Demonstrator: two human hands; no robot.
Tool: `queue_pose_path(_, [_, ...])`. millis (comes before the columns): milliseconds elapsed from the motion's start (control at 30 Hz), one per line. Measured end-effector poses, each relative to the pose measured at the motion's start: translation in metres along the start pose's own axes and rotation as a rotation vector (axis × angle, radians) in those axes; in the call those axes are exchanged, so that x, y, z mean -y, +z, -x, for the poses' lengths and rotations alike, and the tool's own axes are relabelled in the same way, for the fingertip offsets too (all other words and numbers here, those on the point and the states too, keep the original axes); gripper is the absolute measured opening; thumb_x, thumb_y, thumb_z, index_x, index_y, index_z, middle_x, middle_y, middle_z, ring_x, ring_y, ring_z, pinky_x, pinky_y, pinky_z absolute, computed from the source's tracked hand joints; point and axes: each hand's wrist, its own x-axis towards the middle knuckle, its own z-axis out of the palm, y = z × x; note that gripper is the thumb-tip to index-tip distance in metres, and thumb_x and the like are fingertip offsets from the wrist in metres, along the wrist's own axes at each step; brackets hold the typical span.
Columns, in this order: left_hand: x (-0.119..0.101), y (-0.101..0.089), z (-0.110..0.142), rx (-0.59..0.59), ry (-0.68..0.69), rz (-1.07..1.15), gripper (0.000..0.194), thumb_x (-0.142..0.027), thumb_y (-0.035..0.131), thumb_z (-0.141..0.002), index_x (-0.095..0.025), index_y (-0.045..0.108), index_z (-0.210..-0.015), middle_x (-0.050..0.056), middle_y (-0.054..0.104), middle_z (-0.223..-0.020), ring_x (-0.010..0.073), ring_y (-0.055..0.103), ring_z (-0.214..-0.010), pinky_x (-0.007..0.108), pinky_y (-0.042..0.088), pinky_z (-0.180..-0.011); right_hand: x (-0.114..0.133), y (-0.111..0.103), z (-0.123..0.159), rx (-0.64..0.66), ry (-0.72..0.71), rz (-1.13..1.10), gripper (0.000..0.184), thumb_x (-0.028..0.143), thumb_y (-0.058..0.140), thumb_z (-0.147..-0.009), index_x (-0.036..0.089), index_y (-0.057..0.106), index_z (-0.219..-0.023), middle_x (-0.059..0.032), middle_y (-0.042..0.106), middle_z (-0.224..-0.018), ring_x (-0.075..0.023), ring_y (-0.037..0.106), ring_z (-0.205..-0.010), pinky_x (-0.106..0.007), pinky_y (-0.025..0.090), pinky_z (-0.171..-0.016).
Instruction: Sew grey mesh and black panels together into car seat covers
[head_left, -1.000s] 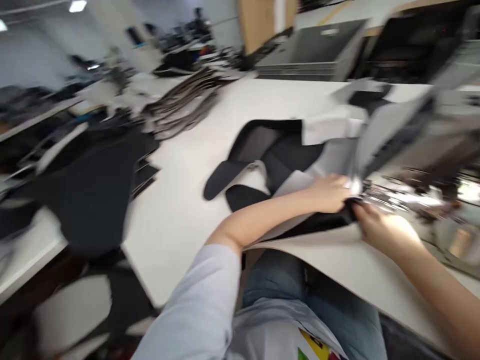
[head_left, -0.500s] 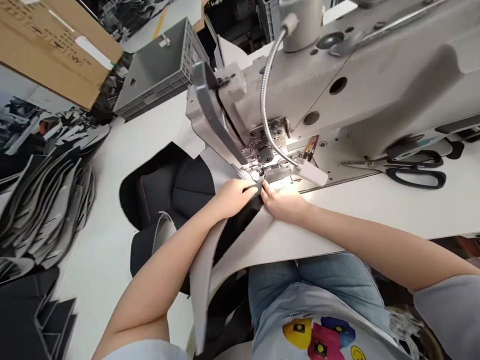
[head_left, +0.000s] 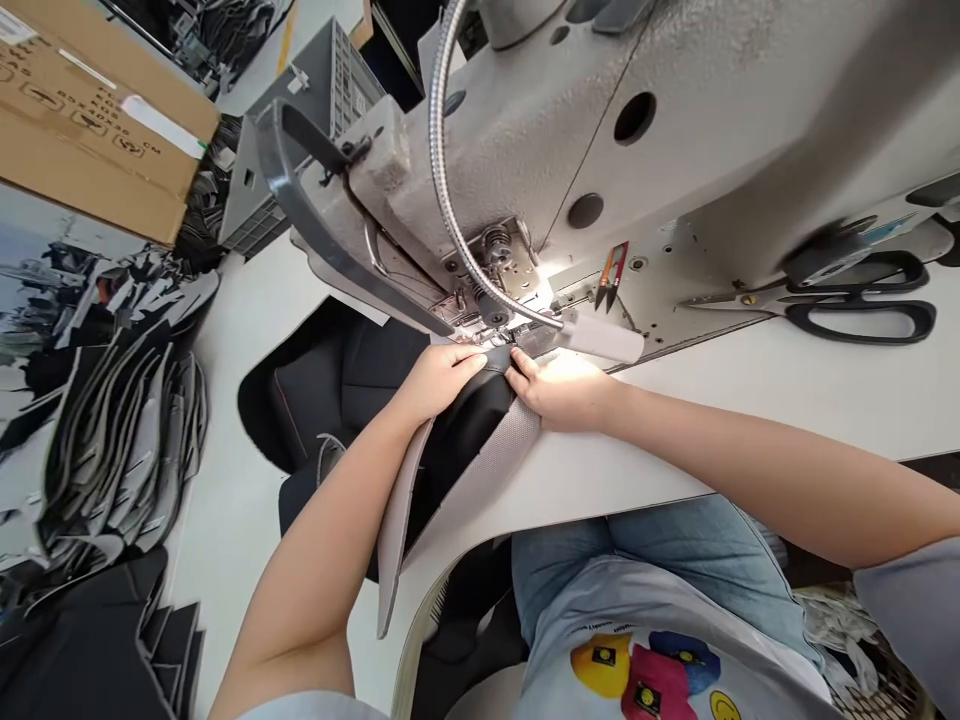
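A black sewn cover with a grey backing [head_left: 469, 425] lies partly on the white table and runs up to the needle area of a sewing machine [head_left: 480, 180]. My left hand [head_left: 442, 378] pinches the cover's edge just left of the presser foot. On the other side, my right hand [head_left: 559, 388] grips the same edge, its fingertips close to the foot. Between the two hands a short dark strip [head_left: 499, 358] of the edge shows. A lamp [head_left: 604, 338] on a bendable metal neck lights this spot. The needle itself is hard to make out.
Black-handled scissors [head_left: 862, 300] and small red thread snips [head_left: 612, 275] lie on the machine bed at right. Stacked fabric pieces [head_left: 124, 440] fill the left side. Behind stand a grey crate [head_left: 330, 80] and a cardboard box [head_left: 105, 120].
The view has moved closer to the machine. My hands have drawn slightly apart along the edge, showing more of the strip between them. The grey flap hanging by my left forearm has shifted up.
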Motion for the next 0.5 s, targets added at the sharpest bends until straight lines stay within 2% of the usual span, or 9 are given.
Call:
queue_pose_path(100, [-0.005,-0.004,0.005,0.006,-0.014,-0.107,0.03,-0.032,0.048,-0.085,-0.02,0.072,-0.098,-0.001,0.071,-0.108,0.0204,0.063,-0.102,0.028,0.045,-0.095,-0.003,-0.005,0.01,0.048,-0.061,-0.026,0.068,0.034,0.054,-0.082,0.003,0.038,-0.141,-0.0291,0.039,-0.142,-0.0268,0.066,-0.078,-0.034,0.043,-0.057])
queue_pose_path(233, [-0.029,0.008,0.014,0.047,0.067,-0.511,0.034,-0.025,0.045,-0.089,-0.018,0.066,-0.115,0.006,0.068,-0.116,0.0235,0.062,-0.106,0.031,0.045,-0.094,0.002,-0.005,0.017,0.038,-0.08,-0.063,0.078,0.056,0.06,-0.079,0.004,0.043,-0.135,-0.0245,0.051,-0.13,-0.0241,0.064,-0.074,-0.032,0.041,-0.056])
queue_pose_path(300, [-0.041,0.019,0.017,0.115,0.081,-0.707,0.038,-0.018,0.041,-0.09,-0.015,0.06,-0.123,0.01,0.065,-0.118,0.0248,0.062,-0.104,0.032,0.047,-0.09,0.006,-0.003,0.017,-0.004,-0.054,-0.038,0.072,0.056,0.059,-0.081,0.002,0.048,-0.128,-0.0231,0.056,-0.12,-0.0231,0.062,-0.071,-0.031,0.038,-0.054])
queue_pose_path(367, [-0.048,0.029,0.018,0.175,0.064,-0.812,0.041,-0.014,0.036,-0.092,-0.013,0.056,-0.127,0.012,0.065,-0.116,0.0242,0.064,-0.099,0.031,0.049,-0.084,0.01,-0.001,0.016,-0.041,-0.046,-0.017,0.067,0.054,0.057,-0.084,0.0,0.052,-0.122,-0.0237,0.056,-0.115,-0.0229,0.06,-0.071,-0.03,0.034,-0.052])
queue_pose_path(500, [-0.048,0.037,0.016,0.189,0.047,-0.818,0.043,-0.015,0.031,-0.093,-0.015,0.053,-0.13,0.01,0.065,-0.112,0.0228,0.065,-0.094,0.028,0.05,-0.076,0.013,0.002,0.015,-0.055,-0.067,-0.042,0.051,0.05,0.056,-0.086,0.004,0.058,-0.107,-0.0162,0.06,-0.095,-0.0222,0.057,-0.071,-0.03,0.029,-0.053])
